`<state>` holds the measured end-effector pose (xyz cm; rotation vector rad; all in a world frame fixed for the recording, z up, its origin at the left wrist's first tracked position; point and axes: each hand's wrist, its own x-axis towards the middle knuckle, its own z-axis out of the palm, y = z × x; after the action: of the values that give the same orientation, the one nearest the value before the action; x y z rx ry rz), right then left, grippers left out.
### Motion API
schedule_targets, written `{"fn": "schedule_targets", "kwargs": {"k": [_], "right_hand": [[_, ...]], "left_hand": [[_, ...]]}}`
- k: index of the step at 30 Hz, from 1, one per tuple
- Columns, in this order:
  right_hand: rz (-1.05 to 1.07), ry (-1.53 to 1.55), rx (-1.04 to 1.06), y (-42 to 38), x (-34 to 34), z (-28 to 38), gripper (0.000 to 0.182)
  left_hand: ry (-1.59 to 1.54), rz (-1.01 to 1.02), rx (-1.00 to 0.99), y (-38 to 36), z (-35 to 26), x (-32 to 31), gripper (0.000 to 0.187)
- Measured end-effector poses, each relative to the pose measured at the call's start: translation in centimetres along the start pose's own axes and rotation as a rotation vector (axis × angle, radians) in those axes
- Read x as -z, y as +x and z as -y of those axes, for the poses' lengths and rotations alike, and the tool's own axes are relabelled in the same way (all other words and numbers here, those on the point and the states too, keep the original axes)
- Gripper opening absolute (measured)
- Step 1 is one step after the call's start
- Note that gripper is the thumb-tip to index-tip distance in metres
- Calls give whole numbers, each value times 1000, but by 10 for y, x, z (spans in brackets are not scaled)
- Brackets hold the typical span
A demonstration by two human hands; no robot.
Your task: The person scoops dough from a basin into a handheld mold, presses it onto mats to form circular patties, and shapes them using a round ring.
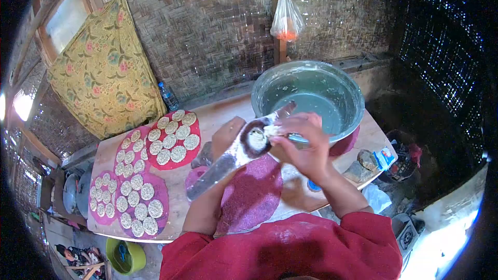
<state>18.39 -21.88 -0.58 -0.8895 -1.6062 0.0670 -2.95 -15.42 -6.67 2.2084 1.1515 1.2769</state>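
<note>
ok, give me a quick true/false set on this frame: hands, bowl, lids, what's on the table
1. The left hand holds a long flat metal tool with a dab of paste on it. True.
2. The big bowl is piled with rice. False: only a thin wet film shows inside.
3. Pink and red lids on the left carry rows of small round discs. True.
4. The right hand rests flat on the table. False: it is raised, fingers at the paste on the tool.
5. A plastic bag hangs on the post. True.
</note>
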Motion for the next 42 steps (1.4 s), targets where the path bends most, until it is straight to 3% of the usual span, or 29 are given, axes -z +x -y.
{"fn": "schedule_targets", "kwargs": {"k": [1, 2, 4, 6, 11, 14, 15, 17, 18, 19, 21, 22, 25, 26, 27, 29, 30, 31, 33, 34, 35, 36, 37, 38, 39, 40, 42], "right_hand": [[49, -317, 208, 2, -3, 0, 35], [146, -370, 233, -5, -8, -5, 38], [186, -346, 235, -11, -11, -7, 43], [267, -366, 221, -16, -20, -2, 59], [483, -422, 316, 3, -38, 14, 69], [29, 149, 250, 10, -40, 19, 49], [39, 166, 249, 6, -49, 17, 49], [132, 313, -150, -13, -77, -1, 36], [305, 321, -141, -28, -100, -15, 29], [478, 328, -130, -47, -129, -31, 22], [845, 400, -188, -98, -187, -55, 16], [884, 401, -180, -121, -212, -58, 16], [862, 333, -82, -162, -251, -62, 17], [796, 264, 0, -168, -260, -59, 17], [803, 275, 2, -170, -264, -55, 17], [840, 141, -95, -167, -270, -53, 18], [847, 227, -279, -162, -270, -46, 18], [851, 235, -267, -155, -274, -37, 18], [481, 481, -811, -109, -262, 5, 18], [476, 483, -795, -85, -256, 24, 18], [350, 579, -617, -61, -248, 45, 19], [223, 663, -442, -43, -240, 63, 20], [212, 651, -443, -32, -231, 83, 20], [269, 459, -153, -22, -225, 102, 21], [323, 258, 133, -15, -222, 113, 23], [311, 242, 132, -13, -219, 119, 23], [482, 0, 385, -15, -218, 126, 38]], "left_hand": [[-14, 8, 0, -1, -2, -1, 36], [-24, 15, -1, -2, -4, 0, 36], [-44, 15, 3, -6, -8, 6, 36], [-46, 5, 10, -9, -8, 17, 37], [-16, -60, 66, -21, -11, 59, 37], [9, -188, 123, -32, -12, 103, 37], [16, -251, 154, -38, -12, 120, 37], [-3, -412, 239, -52, -11, 156, 37], [-72, -516, 247, -61, -9, 173, 37], [-323, -653, 23, -73, -1, 187, 33], [-657, -744, -106, -75, -13, 208, 35], [-725, -902, -7, -80, -18, 214, 29], [-754, -991, 216, -108, -25, 230, 26], [-704, -889, 187, -123, -10, 239, 24], [-548, -973, 305, -129, -15, 237, 24], [-340, -937, 438, -146, -5, 240, 27], [-295, -798, 633, -159, 8, 246, 35], [-251, -653, 818, -170, 20, 253, 43], [67, -620, 739, -158, 22, 229, 45], [138, -542, 683, -156, 18, 222, 47], [204, -456, 628, -156, 13, 219, 50], [94, -327, 886, -156, 4, 222, 51], [32, -251, 1007, -167, 14, 221, 51], [-21, -166, 1127, -179, 24, 220, 52], [-370, -251, 997, -212, 76, 209, 59], [-713, -329, 848, -226, 106, 205, 67], [-680, -281, 890, -201, 68, 210, 60]]}}
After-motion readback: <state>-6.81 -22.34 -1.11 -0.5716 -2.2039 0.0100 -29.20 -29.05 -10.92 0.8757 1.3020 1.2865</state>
